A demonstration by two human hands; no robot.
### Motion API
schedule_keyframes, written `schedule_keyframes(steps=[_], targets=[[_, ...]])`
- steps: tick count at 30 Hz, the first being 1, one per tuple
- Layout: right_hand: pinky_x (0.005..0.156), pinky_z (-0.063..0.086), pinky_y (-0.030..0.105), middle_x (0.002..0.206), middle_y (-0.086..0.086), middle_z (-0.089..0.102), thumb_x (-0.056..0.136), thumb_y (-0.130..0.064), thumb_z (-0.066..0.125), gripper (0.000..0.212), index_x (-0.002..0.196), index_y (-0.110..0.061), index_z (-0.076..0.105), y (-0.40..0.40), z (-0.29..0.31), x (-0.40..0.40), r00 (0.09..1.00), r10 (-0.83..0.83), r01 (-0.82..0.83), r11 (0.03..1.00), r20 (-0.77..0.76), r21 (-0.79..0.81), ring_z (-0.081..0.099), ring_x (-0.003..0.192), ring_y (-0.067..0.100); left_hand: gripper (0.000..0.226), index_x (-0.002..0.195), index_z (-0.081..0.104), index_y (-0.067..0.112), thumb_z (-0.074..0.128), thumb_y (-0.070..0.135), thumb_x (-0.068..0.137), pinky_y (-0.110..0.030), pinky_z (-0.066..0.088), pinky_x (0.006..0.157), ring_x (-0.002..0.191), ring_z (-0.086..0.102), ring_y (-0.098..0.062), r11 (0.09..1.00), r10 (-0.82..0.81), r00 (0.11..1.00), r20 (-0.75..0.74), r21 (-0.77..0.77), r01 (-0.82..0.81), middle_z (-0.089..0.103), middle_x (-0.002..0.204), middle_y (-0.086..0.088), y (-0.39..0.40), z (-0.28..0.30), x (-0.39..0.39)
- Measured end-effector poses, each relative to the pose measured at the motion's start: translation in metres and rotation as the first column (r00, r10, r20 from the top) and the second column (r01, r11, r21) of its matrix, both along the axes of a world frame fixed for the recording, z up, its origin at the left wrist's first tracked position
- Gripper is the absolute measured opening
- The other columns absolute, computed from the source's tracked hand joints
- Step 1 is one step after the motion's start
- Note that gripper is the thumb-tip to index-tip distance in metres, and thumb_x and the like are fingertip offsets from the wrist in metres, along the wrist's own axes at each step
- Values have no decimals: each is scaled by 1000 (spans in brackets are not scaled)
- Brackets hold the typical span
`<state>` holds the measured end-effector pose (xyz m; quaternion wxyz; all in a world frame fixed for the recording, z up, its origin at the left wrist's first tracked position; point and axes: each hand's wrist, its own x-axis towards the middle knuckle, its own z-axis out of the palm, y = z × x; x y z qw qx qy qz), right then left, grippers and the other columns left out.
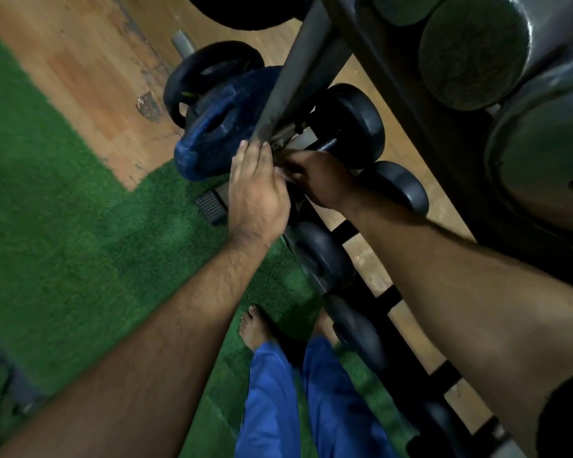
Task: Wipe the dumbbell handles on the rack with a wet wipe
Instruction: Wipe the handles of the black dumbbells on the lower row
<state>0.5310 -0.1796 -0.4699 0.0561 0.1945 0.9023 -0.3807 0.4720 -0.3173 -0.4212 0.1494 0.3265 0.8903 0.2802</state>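
Looking down at a low dumbbell rack [371, 256], the left hand [257, 190] rests with straight fingers against the frame while the right hand [315, 176] curls over a dumbbell handle [325, 145], probably mid-wipe; wipe hidden; next, likely the neighbouring handle.

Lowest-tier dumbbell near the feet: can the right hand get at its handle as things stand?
Probably yes. The right hand is on the bottom tier already, and the dumbbell nearer the feet has nothing in front of it.

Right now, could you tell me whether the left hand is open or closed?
Open: the left hand lies flat, fingers straight, fingertips touching the rack's upright post.
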Motion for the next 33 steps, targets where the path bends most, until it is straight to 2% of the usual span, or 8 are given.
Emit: schedule_keyframes(steps=[5,11,16,20,23,26,29,33], targets=[[90,49,30,125,-6,61,95,-22,49,29,118,-27,65,6,3,14,936,-346,351,905,-67,241,59,105,14,49,143,43,-4,37,19,100,-44,20,123,148,25,-32,999,-24,997,-69,-39,21,39,153,-19,6,-1,2],[103,46,31,151,-4,45,96,-33,32,50,141,-29,52,-16,1,31,984,-97,122,978,-151,167,52,130,12,49,138,52,4,48,16,91,-43,15,124,146,30,-29,970,-176,952,-250,-210,125,49,147,-13,12,6,7],[115,36,40,158,-2,35,90,-33,28,56,143,-32,48,10,-33,38,913,-395,404,908,-100,105,35,144,14,44,129,59,7,55,20,88,-42,19,123,138,41,-28,934,-309,910,-276,-267,237,60,130,-9,26,5,6],[109,41,29,151,-15,40,88,-33,22,58,137,-31,52,2,-14,29,985,-142,158,970,-99,184,42,137,6,39,117,64,7,55,23,83,-43,24,120,129,47,-30,919,-330,901,-283,-313,238,63,117,-11,25,2,-5],[111,40,41,158,-8,30,89,-34,19,62,147,-32,41,6,-14,36,951,-302,307,924,-57,226,42,139,19,32,107,68,9,54,21,81,-45,28,116,120,52,-30,933,-326,898,-295,-255,255,65,105,-8,19,-4,-6],[112,34,27,160,-10,28,95,-26,34,55,150,-32,37,-9,-5,33,871,-487,490,857,-59,163,37,141,15,32,106,71,9,52,21,82,-46,27,116,119,52,-30,947,-301,910,-284,-204,249,66,101,-7,18,-5,-6],[112,36,33,158,0,35,92,-10,45,57,148,-19,44,-20,-5,27,867,-479,496,855,-137,153,41,140,23,30,104,71,9,55,20,81,-47,27,116,118,53,-31,949,-299,913,-278,-188,253,66,99,-8,18,-5,-7],[109,35,19,154,-17,39,98,-23,49,44,142,-29,52,-15,-12,31,733,-672,680,727,-109,90,37,133,-8,30,102,72,8,57,17,79,-48,28,115,116,54,-31,956,-283,916,-285,-158,246,67,97,-9,17,-7,-6]])
